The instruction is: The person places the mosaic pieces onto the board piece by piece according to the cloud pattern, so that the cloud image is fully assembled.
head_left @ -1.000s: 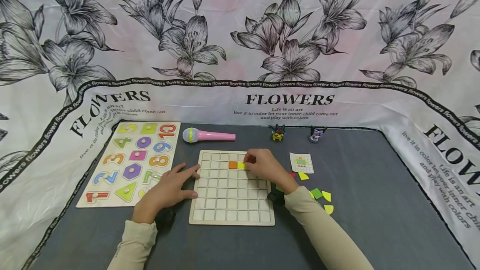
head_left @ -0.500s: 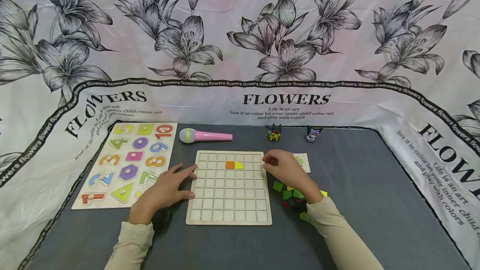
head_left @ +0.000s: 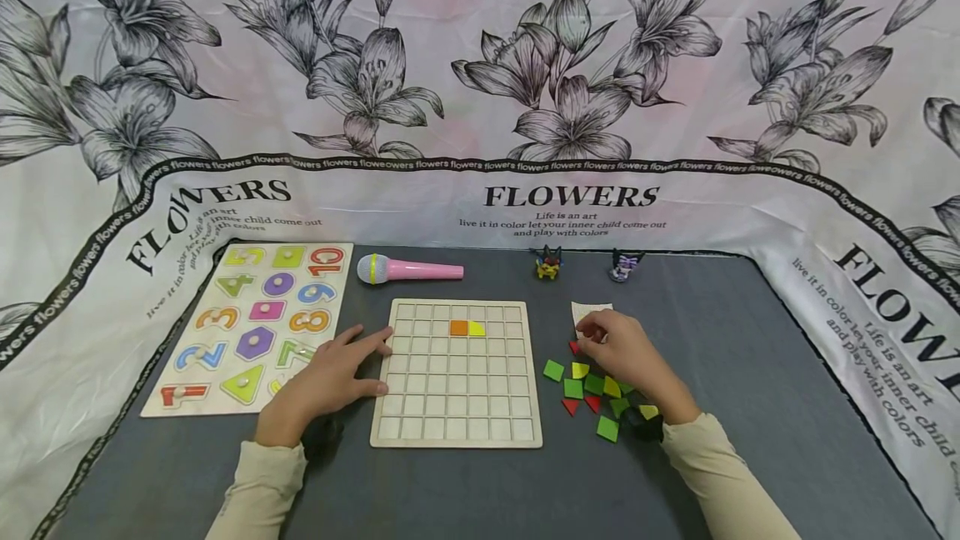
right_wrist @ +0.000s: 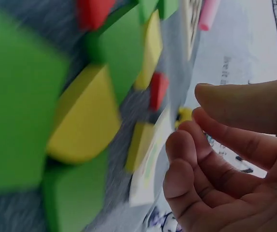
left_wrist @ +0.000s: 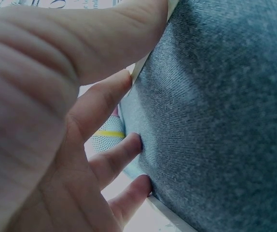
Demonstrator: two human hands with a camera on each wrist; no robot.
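Observation:
A pale wooden grid board [head_left: 454,386] lies flat, with an orange square [head_left: 459,328] and a yellow piece with one rounded side [head_left: 477,328] side by side in its second row. My left hand [head_left: 324,386] is spread at the board's left edge, thumb and index fingertip touching it and other fingertips on the cloth. To the right, several green squares [head_left: 573,388], yellow rounded pieces [right_wrist: 88,118] and red triangles [head_left: 571,407] lie loose. Over their far side hovers my right hand [head_left: 626,352], fingers loosely bent, nothing held. It partly covers a small printed card [head_left: 591,307].
A number and shape puzzle board [head_left: 251,315] lies at the left, partly behind the left hand. Along the back are a pink toy microphone [head_left: 412,270], a yellow-and-black figurine [head_left: 548,263] and a purple one [head_left: 624,266]. A flower-printed cloth [head_left: 405,198] rises behind.
My right hand has left the yellow piece beside the orange square and moved right, off the board, to above the loose pieces. The left hand stays at the board's edge.

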